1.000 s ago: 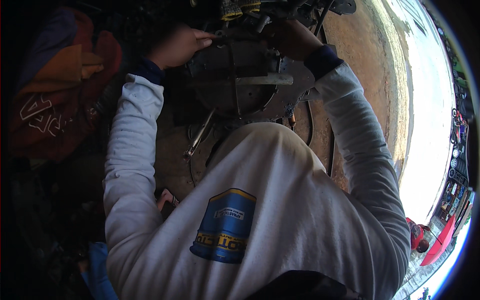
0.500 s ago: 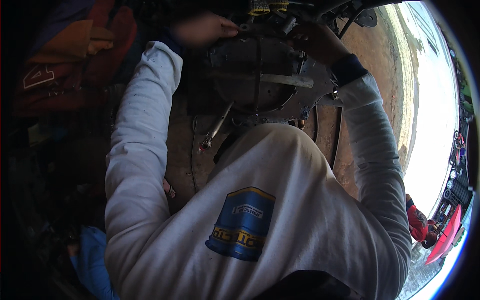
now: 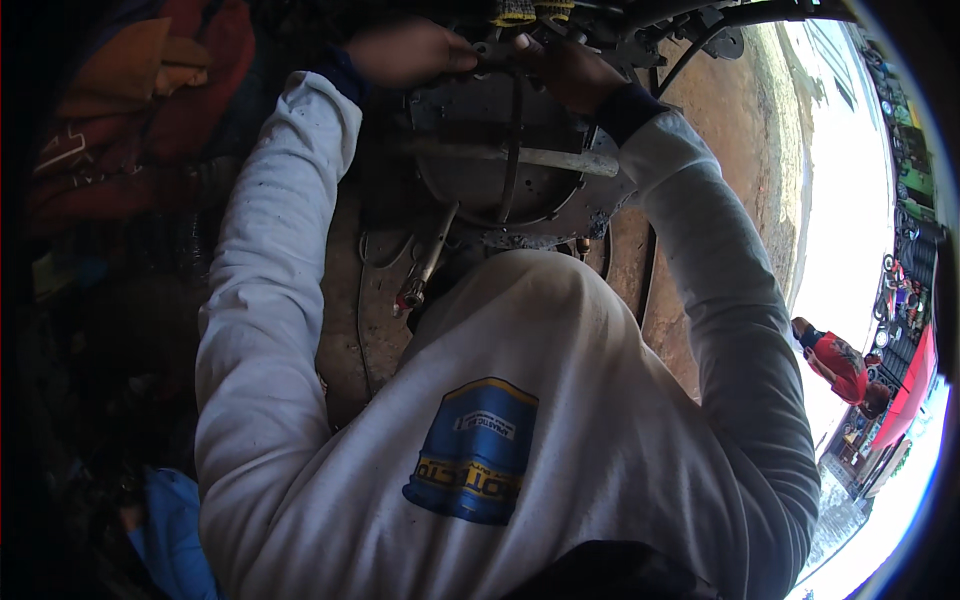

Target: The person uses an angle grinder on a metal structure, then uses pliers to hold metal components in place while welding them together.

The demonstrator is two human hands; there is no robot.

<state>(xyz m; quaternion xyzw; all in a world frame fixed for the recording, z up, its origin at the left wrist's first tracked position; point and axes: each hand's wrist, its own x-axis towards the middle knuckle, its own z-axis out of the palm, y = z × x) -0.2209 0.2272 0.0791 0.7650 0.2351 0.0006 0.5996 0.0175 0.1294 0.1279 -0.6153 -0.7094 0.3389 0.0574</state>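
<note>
Left hand: at the upper left of the housing, finger and thumb tips brought together by its top edge; could not tell whether anything was pinched between them.
Right hand: just across from the left, thumb stretched out toward it, the other fingers in shadow; grip could not be told.
Housing: dark, round-rimmed metal, in front of the wearer, below both hands and just beyond the shirt.
Strip: dark, narrow, ran down across the housing face.
Rod: pale, lay across the housing, crossing the strip; right end reached the rim.
Tool: slim, metallic, slanted at the housing's lower left; support not clear.
Gloves: yellow and black, beyond the hands at the top.
Cable: thin, over the brown floor, left of the tool.
Light: dim at the hands, glaring outside; a misplaced finger seemed likeliest from that.
Pinch risk: fingertips close to metal edges; a shift of the housing could nip them.
Knock risk: shirt and tool sat close; a leg movement could jar the tool loose.
Rod risk: a tilt could set it sliding, if unfixed.
</note>
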